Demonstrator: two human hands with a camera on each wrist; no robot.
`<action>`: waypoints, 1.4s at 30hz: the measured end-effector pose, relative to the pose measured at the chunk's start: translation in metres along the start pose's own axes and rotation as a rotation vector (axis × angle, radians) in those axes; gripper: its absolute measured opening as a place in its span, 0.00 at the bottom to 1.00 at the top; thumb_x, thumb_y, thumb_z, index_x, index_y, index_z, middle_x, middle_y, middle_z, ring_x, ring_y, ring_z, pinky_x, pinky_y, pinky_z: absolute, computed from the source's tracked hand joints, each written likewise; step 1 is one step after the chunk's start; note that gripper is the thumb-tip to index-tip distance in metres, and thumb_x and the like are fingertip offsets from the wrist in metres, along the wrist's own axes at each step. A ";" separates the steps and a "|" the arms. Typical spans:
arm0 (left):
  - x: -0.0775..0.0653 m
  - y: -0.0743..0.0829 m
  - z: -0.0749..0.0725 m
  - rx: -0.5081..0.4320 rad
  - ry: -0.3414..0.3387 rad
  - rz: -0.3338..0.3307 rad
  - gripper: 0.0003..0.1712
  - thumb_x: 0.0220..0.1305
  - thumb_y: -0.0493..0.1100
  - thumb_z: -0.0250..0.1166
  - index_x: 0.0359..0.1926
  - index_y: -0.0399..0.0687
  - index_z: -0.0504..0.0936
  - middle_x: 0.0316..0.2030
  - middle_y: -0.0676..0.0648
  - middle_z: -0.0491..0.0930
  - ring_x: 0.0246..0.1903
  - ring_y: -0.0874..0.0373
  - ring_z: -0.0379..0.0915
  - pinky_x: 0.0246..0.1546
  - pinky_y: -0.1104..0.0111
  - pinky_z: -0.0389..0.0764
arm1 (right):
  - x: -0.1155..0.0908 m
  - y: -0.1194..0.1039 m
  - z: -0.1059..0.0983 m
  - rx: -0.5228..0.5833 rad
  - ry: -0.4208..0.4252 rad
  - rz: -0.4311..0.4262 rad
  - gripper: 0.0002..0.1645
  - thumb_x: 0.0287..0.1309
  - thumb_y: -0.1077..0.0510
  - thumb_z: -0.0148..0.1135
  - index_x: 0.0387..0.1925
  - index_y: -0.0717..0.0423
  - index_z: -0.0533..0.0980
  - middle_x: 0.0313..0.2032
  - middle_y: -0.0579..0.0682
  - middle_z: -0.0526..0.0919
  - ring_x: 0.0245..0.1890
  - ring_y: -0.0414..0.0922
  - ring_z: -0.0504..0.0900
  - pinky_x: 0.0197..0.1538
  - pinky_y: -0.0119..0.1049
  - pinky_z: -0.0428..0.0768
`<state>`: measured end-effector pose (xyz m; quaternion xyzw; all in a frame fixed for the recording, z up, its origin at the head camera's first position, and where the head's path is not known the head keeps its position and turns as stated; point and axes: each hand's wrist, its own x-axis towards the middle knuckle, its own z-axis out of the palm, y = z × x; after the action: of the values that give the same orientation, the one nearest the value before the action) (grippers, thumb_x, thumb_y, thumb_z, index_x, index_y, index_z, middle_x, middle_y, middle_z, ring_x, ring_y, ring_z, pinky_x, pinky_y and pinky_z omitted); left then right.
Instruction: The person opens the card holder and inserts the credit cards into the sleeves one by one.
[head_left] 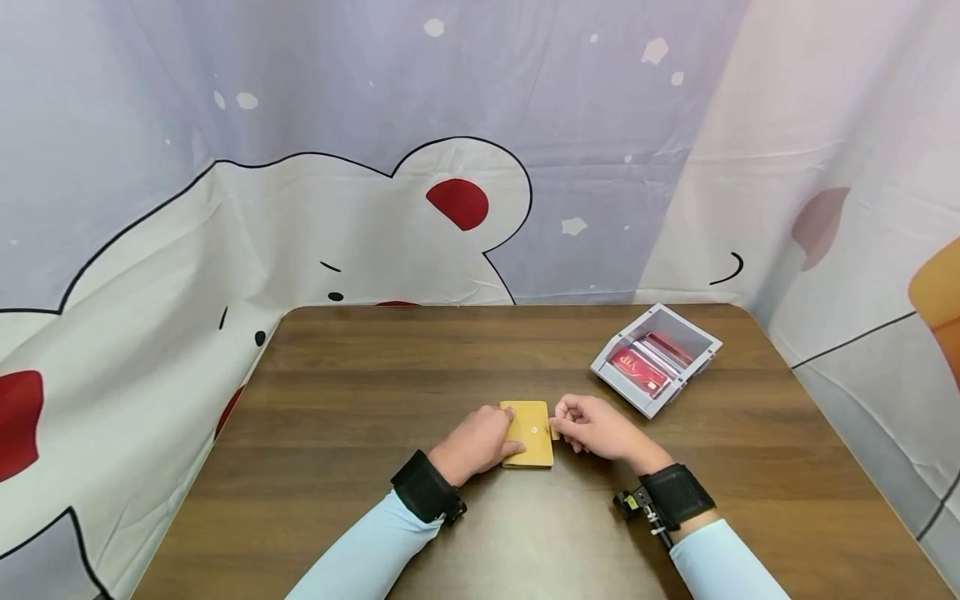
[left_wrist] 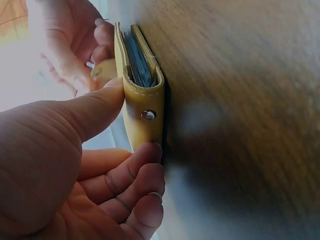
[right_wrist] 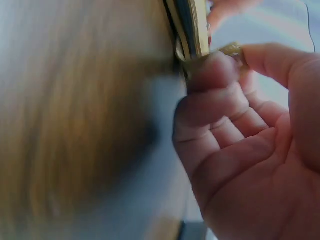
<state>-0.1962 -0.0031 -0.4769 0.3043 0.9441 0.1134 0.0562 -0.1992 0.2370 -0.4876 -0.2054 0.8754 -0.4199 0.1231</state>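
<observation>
A small yellow wallet point(head_left: 534, 446) lies on the table, a metal snap on its upper cover. My left hand point(head_left: 480, 442) grips its left side, thumb on the cover and fingertips at the folded spine. In the left wrist view, a stack of dark card sleeves point(left_wrist: 140, 62) shows between the covers, and a metal stud point(left_wrist: 149, 115) sits on the spine. At the wallet's right edge, my right hand point(head_left: 596, 427) pinches its short closing strap point(right_wrist: 231, 49) between thumb and index finger. The other right fingers curl in below.
A grey open-topped box point(head_left: 622, 392) stands at the back right of the wooden table point(head_left: 360, 375), holding red and pale cards point(head_left: 639, 371). Behind the table hangs a printed curtain point(head_left: 585, 150). Each wrist wears a black band point(head_left: 427, 485).
</observation>
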 end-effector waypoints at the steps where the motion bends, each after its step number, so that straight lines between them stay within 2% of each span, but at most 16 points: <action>1: 0.000 0.000 0.000 0.000 0.001 -0.001 0.26 0.66 0.56 0.70 0.52 0.39 0.82 0.29 0.49 0.77 0.25 0.62 0.65 0.27 0.70 0.70 | -0.002 0.001 -0.004 -0.010 -0.001 0.021 0.11 0.72 0.55 0.61 0.32 0.54 0.75 0.19 0.46 0.76 0.17 0.39 0.76 0.23 0.33 0.77; 3: 0.000 0.001 0.000 -0.002 0.002 -0.005 0.26 0.66 0.56 0.70 0.52 0.39 0.82 0.28 0.50 0.77 0.25 0.62 0.65 0.27 0.70 0.70 | -0.006 0.002 -0.010 -0.059 -0.001 0.050 0.10 0.70 0.56 0.63 0.30 0.53 0.75 0.19 0.46 0.77 0.16 0.40 0.77 0.23 0.34 0.77; 6: 0.000 0.001 0.000 -0.016 0.003 -0.010 0.26 0.66 0.56 0.70 0.52 0.39 0.82 0.27 0.51 0.75 0.24 0.62 0.64 0.27 0.70 0.70 | -0.008 0.002 -0.015 -0.188 0.020 0.077 0.10 0.65 0.59 0.66 0.27 0.51 0.77 0.19 0.43 0.78 0.18 0.37 0.75 0.24 0.32 0.76; 9: 0.001 0.000 0.002 -0.045 0.010 -0.018 0.24 0.65 0.56 0.71 0.49 0.40 0.82 0.24 0.52 0.73 0.23 0.62 0.63 0.25 0.71 0.68 | -0.008 -0.001 -0.014 -0.320 0.059 0.093 0.10 0.60 0.60 0.69 0.24 0.50 0.79 0.19 0.40 0.77 0.20 0.35 0.73 0.26 0.30 0.73; 11: 0.001 0.000 0.003 -0.082 0.027 -0.034 0.24 0.63 0.55 0.73 0.47 0.40 0.81 0.24 0.52 0.73 0.22 0.62 0.64 0.25 0.71 0.69 | -0.007 -0.003 -0.012 -0.362 0.083 0.109 0.10 0.58 0.61 0.72 0.23 0.50 0.81 0.19 0.39 0.78 0.21 0.34 0.72 0.28 0.30 0.71; 14: 0.004 -0.001 0.005 -0.137 0.061 -0.063 0.25 0.59 0.55 0.76 0.47 0.41 0.81 0.30 0.50 0.79 0.26 0.61 0.70 0.29 0.71 0.74 | -0.004 -0.007 -0.008 -0.359 0.101 0.128 0.08 0.56 0.63 0.72 0.24 0.51 0.82 0.19 0.40 0.79 0.20 0.35 0.73 0.27 0.30 0.73; 17: 0.007 0.000 0.002 -0.140 0.070 -0.067 0.28 0.56 0.55 0.78 0.51 0.44 0.82 0.40 0.48 0.80 0.37 0.57 0.72 0.40 0.68 0.76 | -0.002 -0.010 -0.005 -0.308 0.077 0.156 0.06 0.57 0.66 0.70 0.27 0.54 0.83 0.18 0.41 0.79 0.17 0.36 0.76 0.24 0.31 0.76; 20: 0.014 0.003 -0.003 -0.074 0.012 -0.034 0.25 0.57 0.55 0.78 0.51 0.51 0.83 0.49 0.48 0.75 0.47 0.53 0.69 0.49 0.63 0.72 | -0.001 -0.011 -0.004 -0.261 0.041 0.174 0.07 0.59 0.65 0.69 0.26 0.55 0.83 0.17 0.44 0.80 0.14 0.38 0.78 0.21 0.33 0.78; 22: 0.020 0.007 -0.006 -0.020 -0.038 0.005 0.23 0.56 0.56 0.77 0.49 0.55 0.83 0.52 0.50 0.74 0.51 0.53 0.66 0.51 0.62 0.70 | 0.000 -0.011 -0.003 -0.247 0.032 0.183 0.09 0.59 0.62 0.71 0.24 0.54 0.83 0.16 0.44 0.80 0.13 0.38 0.79 0.21 0.34 0.79; 25: 0.028 0.016 -0.005 0.048 -0.097 0.066 0.27 0.53 0.61 0.78 0.48 0.55 0.80 0.54 0.51 0.74 0.55 0.53 0.67 0.55 0.60 0.70 | 0.003 -0.011 0.000 -0.244 0.038 0.175 0.11 0.56 0.60 0.75 0.22 0.53 0.82 0.16 0.43 0.81 0.12 0.37 0.79 0.21 0.34 0.79; 30: 0.031 0.023 0.003 0.083 -0.061 0.146 0.37 0.44 0.68 0.80 0.48 0.54 0.75 0.48 0.52 0.74 0.51 0.54 0.69 0.51 0.61 0.73 | 0.008 -0.010 0.003 -0.217 0.037 0.161 0.11 0.54 0.62 0.76 0.22 0.54 0.81 0.15 0.43 0.80 0.11 0.35 0.77 0.20 0.33 0.78; 34: 0.025 0.011 -0.006 -0.055 -0.006 0.214 0.39 0.46 0.62 0.81 0.55 0.53 0.77 0.53 0.48 0.72 0.53 0.52 0.68 0.50 0.65 0.75 | 0.008 -0.010 0.003 -0.194 0.021 0.150 0.09 0.57 0.64 0.72 0.23 0.55 0.82 0.14 0.44 0.80 0.11 0.36 0.77 0.19 0.32 0.78; 37: 0.014 -0.005 -0.023 -0.200 0.003 0.235 0.39 0.48 0.58 0.81 0.59 0.51 0.79 0.62 0.44 0.67 0.58 0.51 0.68 0.53 0.66 0.78 | 0.007 -0.010 0.001 -0.202 0.026 0.165 0.10 0.58 0.65 0.71 0.23 0.55 0.83 0.14 0.44 0.80 0.12 0.36 0.77 0.19 0.33 0.79; 39: 0.004 -0.016 -0.035 -0.258 0.011 0.205 0.36 0.49 0.59 0.80 0.55 0.47 0.81 0.64 0.43 0.66 0.58 0.52 0.68 0.55 0.65 0.79 | 0.007 -0.010 -0.001 -0.219 0.036 0.186 0.10 0.58 0.64 0.71 0.22 0.54 0.83 0.13 0.44 0.79 0.11 0.37 0.77 0.19 0.33 0.78; 42: -0.009 -0.031 -0.047 -0.224 0.040 0.121 0.32 0.50 0.63 0.80 0.45 0.44 0.83 0.61 0.45 0.70 0.57 0.52 0.70 0.57 0.62 0.78 | 0.005 -0.010 -0.004 -0.244 0.051 0.236 0.11 0.57 0.63 0.72 0.21 0.52 0.83 0.12 0.43 0.78 0.11 0.37 0.76 0.20 0.34 0.78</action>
<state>-0.2146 -0.0408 -0.4387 0.3501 0.9065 0.2272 0.0641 -0.2031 0.2319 -0.4777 -0.1039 0.9408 -0.2982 0.1235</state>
